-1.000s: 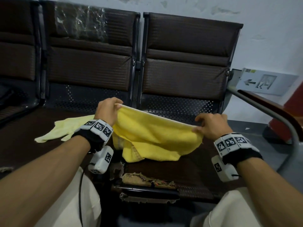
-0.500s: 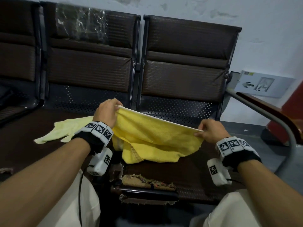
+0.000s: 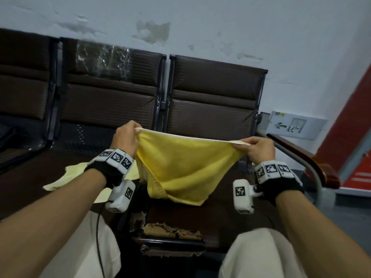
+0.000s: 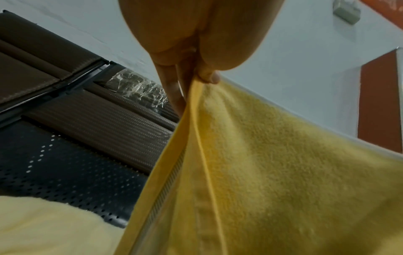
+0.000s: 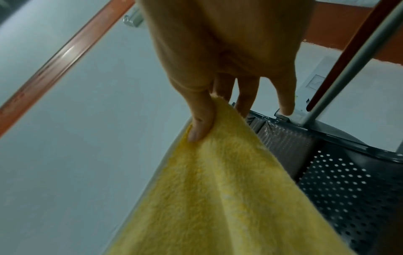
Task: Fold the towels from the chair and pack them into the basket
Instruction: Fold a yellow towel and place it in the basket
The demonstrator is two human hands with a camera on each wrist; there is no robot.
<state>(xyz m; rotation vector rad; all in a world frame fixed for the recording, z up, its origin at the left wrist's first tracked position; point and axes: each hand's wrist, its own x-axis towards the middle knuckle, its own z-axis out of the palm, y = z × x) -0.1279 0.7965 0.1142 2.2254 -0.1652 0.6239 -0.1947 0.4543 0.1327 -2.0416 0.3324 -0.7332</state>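
A bright yellow towel hangs stretched between my two hands above the brown chair seat. My left hand pinches its upper left corner, and the wrist view shows the yellow towel hanging from my left hand. My right hand pinches the upper right corner; there the thumb presses on the yellow towel. The towel's lower edge droops just above the seat. A pale yellow towel lies flat on the seat to the left. No basket is in view.
A row of brown padded chairs stands against a pale wall. The seat's front edge is torn. A metal and wood armrest rises at the right. My legs in light trousers are at the bottom.
Both hands have lifted the yellow towel up off the seat and drawn its top edge taut. My head has tilted up, so more wall shows.
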